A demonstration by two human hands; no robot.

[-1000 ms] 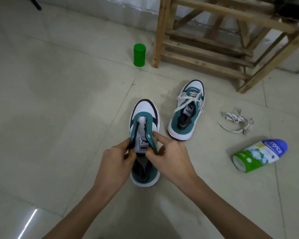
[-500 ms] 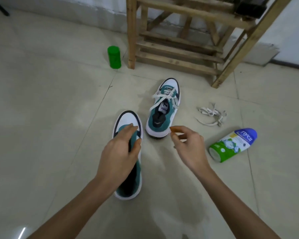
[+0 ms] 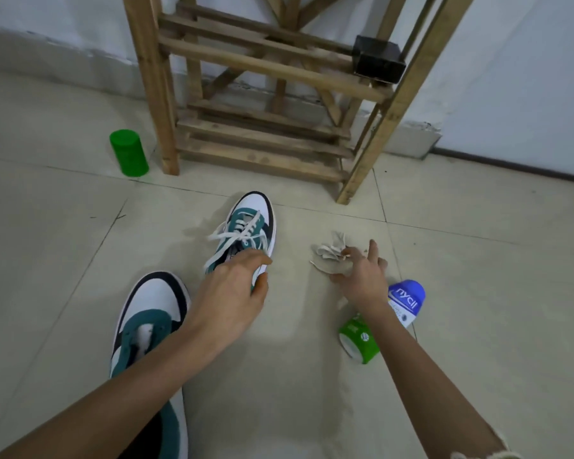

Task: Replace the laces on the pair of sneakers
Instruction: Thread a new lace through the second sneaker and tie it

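Pale, glossy floor tiles (image 3: 63, 260) with thin grout lines run up to a white wall across the top of the frame. A rough wooden slatted rack (image 3: 262, 134) stands at upper centre, with a matte black box (image 3: 378, 61) perched on a rail at its upper right.

At lower left lies the unlaced sneaker (image 3: 150, 309), white at the toe and teal over the vamp, its eyelets bare and its tongue showing. In the centre lies the laced sneaker (image 3: 256, 220), with flat white laces crossing its teal upper. The left hand (image 3: 232, 293) arches over its heel end, fingers and thumb curved to either side; whether they actually grip it cannot be told.

At right centre a cylindrical powder bottle (image 3: 371, 336), green with a rounded blue cap, lies on its side. A smooth green canister (image 3: 129, 153) stands upright at upper left, beside the rack's leg.

The loose lace (image 3: 328, 251), a crumpled off-white bundle, lies right of the laced sneaker. The right hand (image 3: 362, 276) hovers at it with fingers loosely spread, forefinger straight, and its fingertips (image 3: 348, 256) touching the bundle.
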